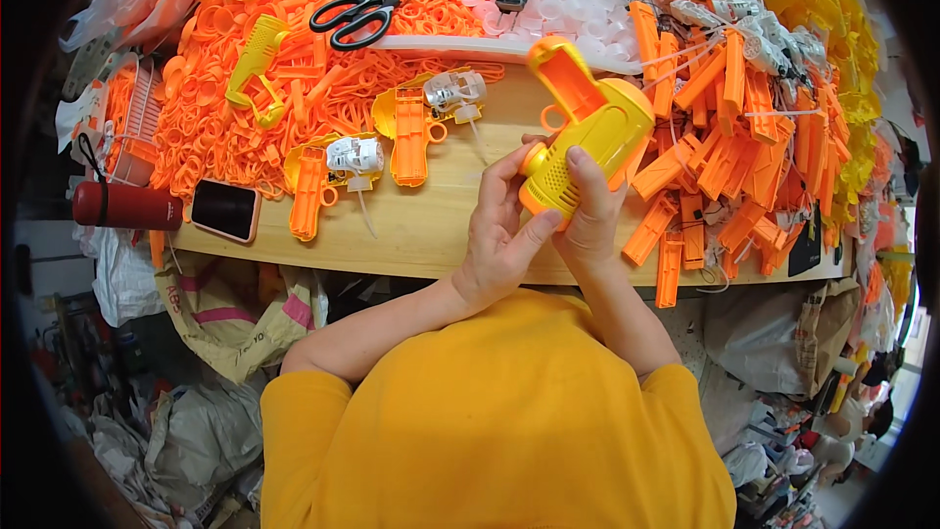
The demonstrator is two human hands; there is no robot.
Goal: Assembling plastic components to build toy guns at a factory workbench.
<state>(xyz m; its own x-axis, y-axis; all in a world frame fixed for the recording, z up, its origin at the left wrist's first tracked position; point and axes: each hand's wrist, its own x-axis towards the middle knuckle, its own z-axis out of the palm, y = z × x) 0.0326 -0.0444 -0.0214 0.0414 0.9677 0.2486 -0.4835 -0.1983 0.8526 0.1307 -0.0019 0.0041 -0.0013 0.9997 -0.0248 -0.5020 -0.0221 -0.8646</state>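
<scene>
Both my hands grip a yellow and orange toy bubble gun (612, 127) above the table. Its orange handle compartment lies uncovered and points up and away from me. My left hand (497, 225) is closed around the front end, with the thumb along the lower edge. My right hand (590, 211) holds the near right side, its thumb pressed on the yellow shell. To the left lie two open gun halves, a nearer one (309, 186) and a farther one (409, 137). Each has an orange battery box and a white motor unit with a tube.
Orange parts (211, 98) heap up at the left, with a yellow shell half (257, 64) and black-handled scissors (357, 18) on top. Wired orange battery boxes (725, 147) pile at the right. A phone (225, 210) and red flask (127, 206) sit at the left edge.
</scene>
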